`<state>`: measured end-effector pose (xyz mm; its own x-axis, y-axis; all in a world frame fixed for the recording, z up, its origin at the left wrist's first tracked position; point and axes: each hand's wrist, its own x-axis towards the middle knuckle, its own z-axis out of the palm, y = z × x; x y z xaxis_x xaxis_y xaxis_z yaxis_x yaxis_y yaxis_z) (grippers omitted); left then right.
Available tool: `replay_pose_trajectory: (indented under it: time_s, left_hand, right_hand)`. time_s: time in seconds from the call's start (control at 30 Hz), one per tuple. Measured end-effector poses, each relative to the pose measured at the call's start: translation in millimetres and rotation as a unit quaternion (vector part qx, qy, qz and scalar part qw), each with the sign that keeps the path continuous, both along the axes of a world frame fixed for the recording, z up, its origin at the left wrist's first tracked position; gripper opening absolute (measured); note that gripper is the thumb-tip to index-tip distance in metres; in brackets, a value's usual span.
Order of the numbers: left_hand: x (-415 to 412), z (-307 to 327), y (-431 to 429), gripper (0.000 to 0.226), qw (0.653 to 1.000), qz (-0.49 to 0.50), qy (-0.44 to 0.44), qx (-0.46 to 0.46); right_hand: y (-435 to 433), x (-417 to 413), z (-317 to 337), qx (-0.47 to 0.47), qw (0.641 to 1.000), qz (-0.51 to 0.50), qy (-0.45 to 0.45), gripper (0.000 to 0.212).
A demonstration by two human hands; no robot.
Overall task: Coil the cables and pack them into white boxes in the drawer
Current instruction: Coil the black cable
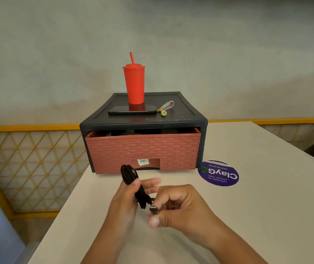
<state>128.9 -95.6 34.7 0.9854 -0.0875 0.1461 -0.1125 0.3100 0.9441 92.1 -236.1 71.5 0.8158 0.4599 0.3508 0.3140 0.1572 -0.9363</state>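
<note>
Where the feed looks down over the off-white counter (247, 216), I see both hands meeting just in front of the drawer unit. The left hand (126, 199) grips a black cable wound into a long, narrow coil (131, 180), thumb curled over the strands and fingers reaching out behind them. The coil stands nearly upright, and its top loop rises in front of the drawer's lower edge. The right hand (182, 208) is closed, pinching the cable's grey metal-tipped plug (153, 209) between thumb and forefinger, right beside the coil's lower end. Both hands are held above the counter.

Behind them sits a dark grey plastic drawer cabinet (142, 121) with one red-brown, woven-pattern drawer (142, 149). The drawer stands slightly out at the top, and I cannot make out the dark shapes above its rim. A white barcode label (143, 161) is stuck by the handle cut-out. On the cabinet's top stand a red lidded tumbler with a straw (134, 84), a black phone lying flat (132, 110) just in front of it, and a pink-and-green strap keyring (165, 108) to the phone's right. A round purple sticker (219, 174) lies on the counter right of the cabinet, and a yellow lattice railing (28, 159) runs behind.
</note>
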Motion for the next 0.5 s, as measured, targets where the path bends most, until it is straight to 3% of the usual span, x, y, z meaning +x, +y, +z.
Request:
replay_pose_trajectory:
  time_s: [0.07,0.13,0.23,0.27,0.37,0.5]
  left_hand:
    - [-5,-1,-6,0.029,0.995,0.019,-0.05,0.09]
    - [-6,-5,-7,0.036,0.983,0.006,-0.088,0.159]
    - [-9,-5,-9,0.028,0.963,0.005,-0.125,0.239]
    - [-10,-6,-11,0.04,0.956,0.011,-0.131,0.261]
    - [-17,0,-17,0.05,0.951,-0.002,-0.125,0.281]
    - [-20,7,-18,0.071,0.953,-0.051,-0.115,0.276]
  right_hand:
    - [-1,1,2,0.023,1.0,-0.002,0.004,0.023]
    - [-3,2,1,0.028,0.999,-0.017,0.002,0.017]
    - [-6,1,6,0.048,0.999,0.0,-0.002,0.019]
    - [-6,1,6,0.055,0.998,0.001,0.001,0.022]
    - [-7,2,7,0.065,0.997,-0.05,-0.002,0.011]
    - [-12,10,6,0.061,0.98,-0.186,-0.018,0.03]
